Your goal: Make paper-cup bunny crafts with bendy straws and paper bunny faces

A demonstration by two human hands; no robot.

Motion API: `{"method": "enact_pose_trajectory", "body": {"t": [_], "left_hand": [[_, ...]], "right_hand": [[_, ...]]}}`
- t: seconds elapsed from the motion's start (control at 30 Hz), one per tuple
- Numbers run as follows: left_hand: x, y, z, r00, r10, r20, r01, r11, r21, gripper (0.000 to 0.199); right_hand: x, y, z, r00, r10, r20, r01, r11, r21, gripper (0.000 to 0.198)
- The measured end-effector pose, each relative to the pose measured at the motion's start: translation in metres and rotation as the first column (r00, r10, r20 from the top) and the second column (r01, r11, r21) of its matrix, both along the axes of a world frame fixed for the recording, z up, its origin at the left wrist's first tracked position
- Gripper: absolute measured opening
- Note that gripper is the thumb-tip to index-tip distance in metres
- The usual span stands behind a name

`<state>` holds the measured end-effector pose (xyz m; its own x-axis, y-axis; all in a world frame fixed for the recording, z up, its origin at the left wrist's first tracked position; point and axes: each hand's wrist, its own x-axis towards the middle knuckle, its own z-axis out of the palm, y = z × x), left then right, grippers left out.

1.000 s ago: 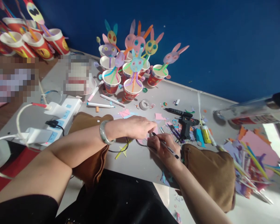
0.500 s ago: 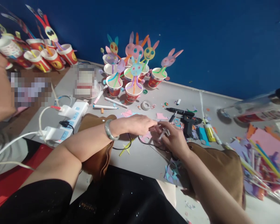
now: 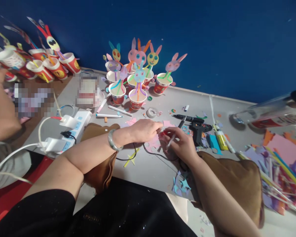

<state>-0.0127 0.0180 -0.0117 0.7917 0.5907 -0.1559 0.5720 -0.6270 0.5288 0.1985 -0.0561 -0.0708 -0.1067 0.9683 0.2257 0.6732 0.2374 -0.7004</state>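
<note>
My left hand (image 3: 146,129), with a jade-coloured bangle at the wrist, is closed in a pinch over the middle of the table. What its fingertips hold is too small to make out. Close beside it, my right hand (image 3: 181,143) is closed around a slim pen (image 3: 171,141) with a pale barrel, slanting down to the left. A small reddish bit shows between the fingertips of both hands. Pink paper scraps (image 3: 153,144) lie beneath the hands, and a black glue gun (image 3: 196,131) rests just beyond the right one.
Paper cups with rabbit-like paper figures (image 3: 138,98) stand along the blue wall. A power strip (image 3: 80,123) lies left, near a co-worker's arm (image 3: 2,105). A roll of tape (image 3: 152,112), markers (image 3: 110,116), a bottle (image 3: 271,115) and coloured straws (image 3: 286,169) lie about.
Both hands have shifted slightly, and their fingertips are a little farther apart, with the reddish bit showing more plainly. The pen stays in my right hand. The view has moved a little.
</note>
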Motion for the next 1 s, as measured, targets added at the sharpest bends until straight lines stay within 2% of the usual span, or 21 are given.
{"method": "enact_pose_trajectory", "body": {"t": [0.1, 0.2, 0.3, 0.5, 0.73, 1.0], "left_hand": [[0.002, -0.002, -0.001, 0.999, -0.005, -0.033, 0.007, 0.999, 0.043, 0.029], [0.003, -0.005, -0.003, 0.994, -0.082, -0.078, 0.088, 0.993, 0.076, 0.03], [0.003, -0.008, -0.005, 0.979, -0.149, -0.141, 0.162, 0.983, 0.09, 0.028], [0.001, -0.014, -0.006, 0.944, -0.235, -0.23, 0.273, 0.951, 0.146, 0.028], [0.001, -0.014, -0.003, 0.92, -0.25, -0.303, 0.312, 0.933, 0.18, 0.027], [-0.004, -0.016, -0.015, 0.942, -0.247, -0.226, 0.299, 0.924, 0.238, 0.024]], "right_hand": [[0.008, 0.0, 0.006, 0.989, -0.085, -0.121, 0.081, 0.996, -0.039, 0.022], [0.015, 0.001, 0.011, 0.968, -0.158, -0.197, 0.145, 0.986, -0.077, 0.028], [0.021, 0.001, 0.012, 0.961, -0.173, -0.215, 0.158, 0.984, -0.086, 0.032], [0.023, 0.0, 0.007, 0.99, -0.068, -0.12, 0.062, 0.996, -0.059, 0.028], [0.021, 0.0, 0.006, 0.999, 0.042, -0.017, -0.042, 0.998, -0.046, 0.025], [0.018, 0.001, -0.002, 0.99, 0.105, 0.09, -0.106, 0.994, 0.012, 0.024]]}}
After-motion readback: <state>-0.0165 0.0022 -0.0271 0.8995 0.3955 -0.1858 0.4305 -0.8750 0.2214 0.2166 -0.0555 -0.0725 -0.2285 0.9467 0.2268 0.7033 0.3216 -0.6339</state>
